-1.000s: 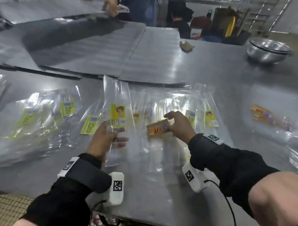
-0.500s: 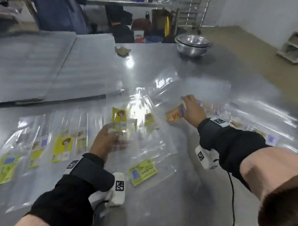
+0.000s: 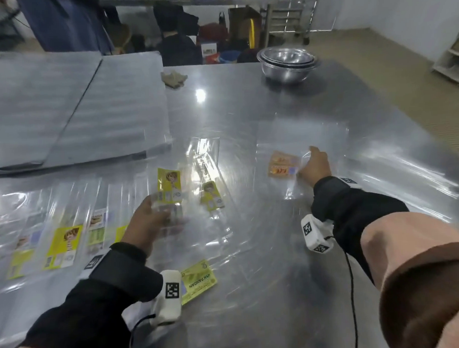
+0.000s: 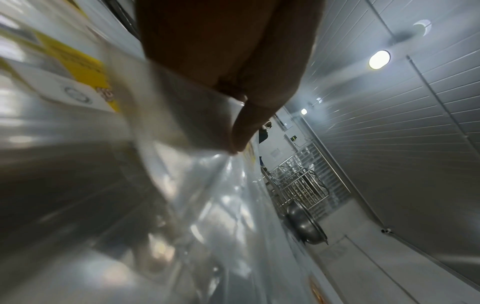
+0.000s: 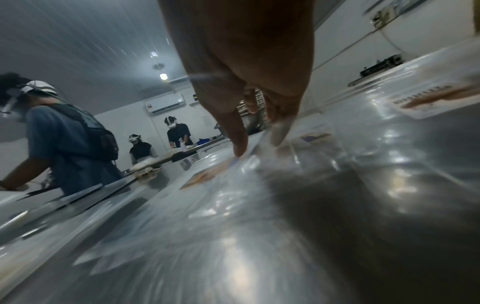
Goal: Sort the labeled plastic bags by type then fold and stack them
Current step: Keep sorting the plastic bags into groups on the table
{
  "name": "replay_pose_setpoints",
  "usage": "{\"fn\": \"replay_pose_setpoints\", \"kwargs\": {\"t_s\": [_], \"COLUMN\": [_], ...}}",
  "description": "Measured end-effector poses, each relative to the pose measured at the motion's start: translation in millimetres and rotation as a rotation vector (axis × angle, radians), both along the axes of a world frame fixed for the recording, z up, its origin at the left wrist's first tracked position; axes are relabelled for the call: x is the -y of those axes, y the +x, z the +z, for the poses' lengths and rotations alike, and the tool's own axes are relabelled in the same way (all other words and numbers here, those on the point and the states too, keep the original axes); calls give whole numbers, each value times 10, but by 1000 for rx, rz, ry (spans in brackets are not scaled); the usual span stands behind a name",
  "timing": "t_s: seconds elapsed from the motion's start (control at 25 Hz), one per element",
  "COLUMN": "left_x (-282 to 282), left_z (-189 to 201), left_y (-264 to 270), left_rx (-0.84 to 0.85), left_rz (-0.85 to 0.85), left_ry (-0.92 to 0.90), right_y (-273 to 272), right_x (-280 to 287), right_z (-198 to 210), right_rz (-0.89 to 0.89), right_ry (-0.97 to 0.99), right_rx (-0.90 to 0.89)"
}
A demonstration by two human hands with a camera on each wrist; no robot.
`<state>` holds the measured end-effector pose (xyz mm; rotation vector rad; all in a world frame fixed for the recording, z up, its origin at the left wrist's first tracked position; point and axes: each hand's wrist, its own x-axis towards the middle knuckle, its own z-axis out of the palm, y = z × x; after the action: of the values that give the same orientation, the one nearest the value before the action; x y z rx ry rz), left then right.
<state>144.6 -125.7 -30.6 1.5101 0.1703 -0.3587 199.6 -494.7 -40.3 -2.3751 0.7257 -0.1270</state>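
- Currently the left hand (image 3: 149, 224) is gripping a clear bag with a yellow label (image 3: 169, 185), thumb on top, fingers under the film; the bag is lifted slightly off the steel table (image 3: 247, 115), label end pointing away from the person.
- Left wrist view is confirming it: film is passing under the thumb (image 4: 244, 127).
- The right hand (image 3: 313, 167) is reaching out to the right, pinching the film of the orange-label bag (image 3: 283, 164) beside the label; the bag is lying on the table. Blur is heavy there, so the pinch is probably between thumb and fingers, not certain.
- A second yellow-label bag (image 3: 211, 196) is lying flat just right of the held one.
- A green-label bag (image 3: 199, 284) is sitting near the left wrist, at the near edge.
- A row of mixed labeled bags (image 3: 63, 243) is overlapping at far left.
- Nested steel bowls (image 3: 286, 63) are standing at the far end, well apart from the bags.
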Motion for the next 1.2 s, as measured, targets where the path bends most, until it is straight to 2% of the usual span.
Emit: {"fn": "replay_pose_setpoints", "kwargs": {"t_s": [0.12, 0.2, 0.4, 0.52, 0.6, 0.68, 0.8, 0.92, 1.08, 1.2], "left_x": [-100, -188, -576, -911, -1100, -1235, -1310, -1349, -1485, -1628], "left_z": [-16, -22, 2, 13, -2, -23, -36, -20, -24, -31], "left_y": [-63, -125, -379, -567, -663, -728, -756, -755, -763, -747], "left_rx": [13, 8, -4, -6, -21, -17, 1, 7, 5, 13], "left_rz": [27, 68, 191, 263, 286, 283, 267, 248, 236, 233], "left_ry": [3, -9, -63, -76, -67, -63, -58, -67, -74, -82], "right_y": [5, 1, -132, -269, -338, -397, -448, -433, -399, -403], "right_x": [-174, -385, -1376, -1997, -2265, -2444, -2608, -2676, -2536, -2422], "right_z": [82, 144, 207, 152, 80, 0, -104, -120, -93, 22], "right_rz": [42, 116, 434, 568, 551, 432, 236, 189, 215, 104], "right_ry": [-113, -117, -42, 7, 6, 23, 115, 173, 196, 470], "right_rx": [-95, -92, -2, -13, -98, -179, -207, -229, -72, 113]}}
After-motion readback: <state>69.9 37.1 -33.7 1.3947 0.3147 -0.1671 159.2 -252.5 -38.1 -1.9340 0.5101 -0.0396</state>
